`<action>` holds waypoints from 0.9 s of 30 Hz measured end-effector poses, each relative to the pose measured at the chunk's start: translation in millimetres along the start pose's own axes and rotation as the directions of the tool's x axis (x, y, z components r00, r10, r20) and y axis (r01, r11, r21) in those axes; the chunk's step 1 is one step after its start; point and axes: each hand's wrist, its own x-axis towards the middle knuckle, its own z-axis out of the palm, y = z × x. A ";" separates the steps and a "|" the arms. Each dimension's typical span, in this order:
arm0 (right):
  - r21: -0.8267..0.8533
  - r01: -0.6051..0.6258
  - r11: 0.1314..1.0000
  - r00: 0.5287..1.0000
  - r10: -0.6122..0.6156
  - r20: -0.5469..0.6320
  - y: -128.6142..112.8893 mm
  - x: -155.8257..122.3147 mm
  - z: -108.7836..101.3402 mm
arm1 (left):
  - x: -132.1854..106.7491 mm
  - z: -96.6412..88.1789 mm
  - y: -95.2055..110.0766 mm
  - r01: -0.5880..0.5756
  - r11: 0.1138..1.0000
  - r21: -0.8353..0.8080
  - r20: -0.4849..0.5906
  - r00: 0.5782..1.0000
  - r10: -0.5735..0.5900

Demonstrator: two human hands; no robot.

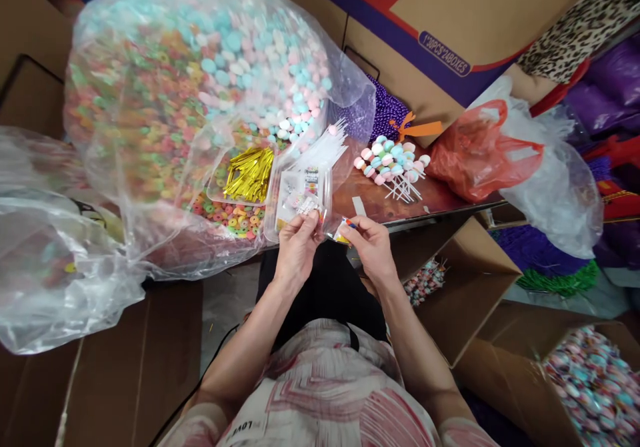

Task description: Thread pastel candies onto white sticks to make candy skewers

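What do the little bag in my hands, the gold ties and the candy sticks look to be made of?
The small bag, pinched between the left hand and right hand, looks like thin clear glossy plastic film: it is see-through and crinkles. The gold ties look like metallic foil-coated twist wire, given their bright shine. The sticks on the lollipops look like matte white plastic or paper; which one is unclear.

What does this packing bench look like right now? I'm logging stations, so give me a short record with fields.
left hand: left hand pinches a small clear wrapper at the table edge
right hand: right hand grips a small printed packet
tray: clear tray of wrappers, just above the hands
ties: gold twist ties in a tray on the left
stock: big clear bag of pastel candy
finished: candy lollipops lying on the table
right floor: open carton with wrapped sweets inside
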 end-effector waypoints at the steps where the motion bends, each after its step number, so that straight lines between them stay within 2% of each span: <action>1: 0.022 -0.008 1.000 1.000 0.009 -0.020 -0.3 1.0 -0.9 | 0.2 1.1 -0.4 -0.007 1.000 -0.014 -0.011 1.000 0.007; 5: 0.174 -0.060 0.983 0.989 0.083 -0.126 1.1 2.1 4.4 | 1.4 6.4 -3.8 -0.058 0.996 -0.070 -0.047 0.997 0.055; 8: 0.210 -0.057 0.976 0.982 0.093 -0.166 4.1 1.6 12.9 | 1.4 9.5 -8.4 -0.099 0.993 -0.059 -0.050 0.994 0.096; 12: 0.136 0.076 0.988 0.968 -0.041 -0.247 9.2 3.1 17.4 | -1.2 11.4 -14.1 -0.136 0.990 -0.023 -0.029 0.990 0.135; 16: 0.052 0.147 0.988 0.961 -0.130 -0.243 12.1 6.5 9.6 | -2.1 12.3 -11.9 -0.170 0.985 0.008 0.027 0.985 0.169; 20: 0.006 0.153 0.988 0.973 -0.150 -0.177 12.5 9.6 -1.4 | 2.7 12.9 -1.8 -0.086 0.996 0.018 0.001 0.996 0.086; 23: 0.024 0.153 0.988 0.971 -0.146 -0.187 14.1 11.9 -5.8 | 5.2 14.3 3.5 -0.026 1.000 -0.002 -0.011 1.000 0.026; 27: 0.080 0.154 0.985 0.969 -0.135 -0.206 15.5 12.8 -4.7 | 5.0 16.7 1.7 -0.027 0.998 -0.059 -0.003 1.000 0.027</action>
